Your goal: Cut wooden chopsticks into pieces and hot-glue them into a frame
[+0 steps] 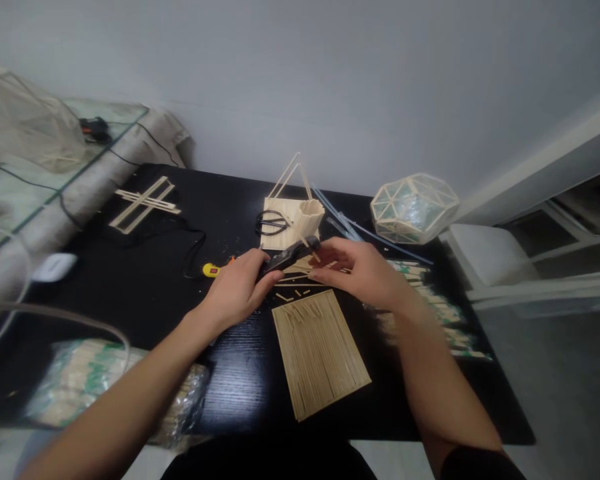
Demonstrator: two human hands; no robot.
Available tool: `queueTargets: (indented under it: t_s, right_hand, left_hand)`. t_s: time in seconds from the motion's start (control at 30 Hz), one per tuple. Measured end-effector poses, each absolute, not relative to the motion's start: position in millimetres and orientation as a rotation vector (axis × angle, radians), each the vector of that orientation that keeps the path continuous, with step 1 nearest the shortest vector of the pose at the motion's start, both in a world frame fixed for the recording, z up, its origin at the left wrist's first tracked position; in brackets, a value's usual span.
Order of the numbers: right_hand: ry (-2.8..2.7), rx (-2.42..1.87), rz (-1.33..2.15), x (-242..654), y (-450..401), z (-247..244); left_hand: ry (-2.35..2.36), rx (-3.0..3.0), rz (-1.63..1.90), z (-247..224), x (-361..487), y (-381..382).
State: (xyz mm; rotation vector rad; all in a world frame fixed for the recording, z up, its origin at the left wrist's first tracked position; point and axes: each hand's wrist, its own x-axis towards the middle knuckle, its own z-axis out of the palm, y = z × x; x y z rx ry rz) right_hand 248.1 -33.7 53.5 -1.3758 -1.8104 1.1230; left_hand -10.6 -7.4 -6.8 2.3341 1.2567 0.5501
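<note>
My left hand (245,281) is wrapped around a black hand tool (293,255), whose exact kind I cannot make out. The tool's far end reaches toward my right hand (353,268). Between the fingertips of my right hand is a thin wooden stick (317,255), beside the tool's end. Under both hands lie loose sticks (293,285) and short cut pieces. Nearer to me is a flat panel of sticks set side by side (325,360), with several short pieces on its upper part.
Behind the hands stand a wooden-stick structure (275,233) and black-handled scissors (271,223). A faceted stick frame (414,208) is at the back right. Bagged sticks (87,373) lie front left, more sticks (440,307) right. A yellow corded tool (211,270) lies left of the hands.
</note>
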Motion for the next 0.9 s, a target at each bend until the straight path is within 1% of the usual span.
queueTargets:
  t_s: [0.07, 0.23, 0.57, 0.73, 0.9]
  right_hand:
    - [-1.800, -1.322, 1.050, 241.8, -36.6, 54.2]
    - [-1.827, -1.368, 0.714, 225.6, -38.5, 47.5]
    - [-1.848, -1.308, 0.510, 214.9, -40.0, 36.2]
    - [-1.859, -1.300, 0.564, 216.0, -42.2, 42.4]
    - [-1.826, -1.325, 0.737, 218.6, -44.1, 50.7]
  left_hand:
    - [1.315, 2.327, 0.493, -5.0, -10.1, -7.8]
    - [1.411, 2.293, 0.440, -1.2, -8.3, -10.6]
    - [1.383, 2.199, 0.570, -4.1, -9.9, -12.8]
    - [1.341, 2.273, 0.644, -4.8, -11.8, -12.8]
    - [1.303, 2.295, 0.665, -2.1, -13.4, -12.0]
